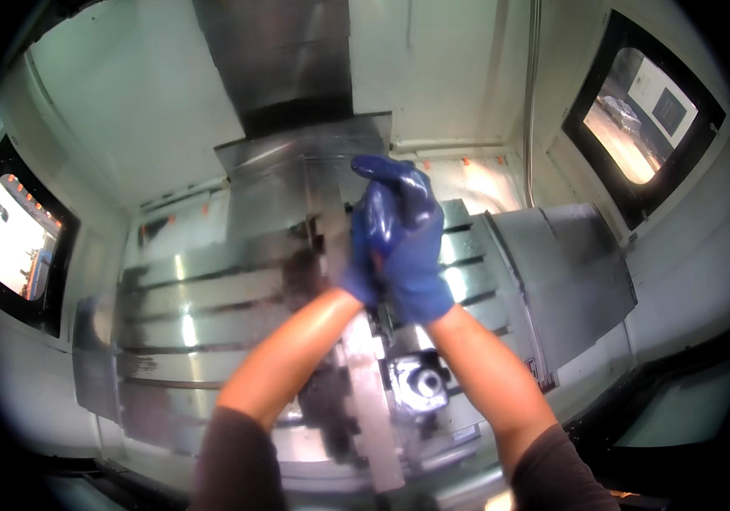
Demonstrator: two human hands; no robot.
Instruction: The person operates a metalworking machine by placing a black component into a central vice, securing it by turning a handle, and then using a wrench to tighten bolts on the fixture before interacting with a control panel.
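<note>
Both my hands wear blue, shiny coated gloves and are brought together above the middle of a slotted metal machine table (212, 328). My left hand (362, 268) is closed, pressed against the right and partly hidden by it. My right hand (416, 255) is also closed, its fingers curled at the top. Whatever may lie between them is hidden. Below my wrists a long, flat metal bar (371, 400) runs toward me. Beside it, under my right forearm, sits a metal block with a round socket-like end (420, 383). Motion blurs the dark metal parts left of the bar.
Pale enclosure walls (459, 77) surround the table, with a black-framed window (20, 234) on the left and another (644, 115) on the right. A dark metal cover (275, 60) runs down the back wall. A grey sheet-metal cover (565, 281) adjoins the table's right end.
</note>
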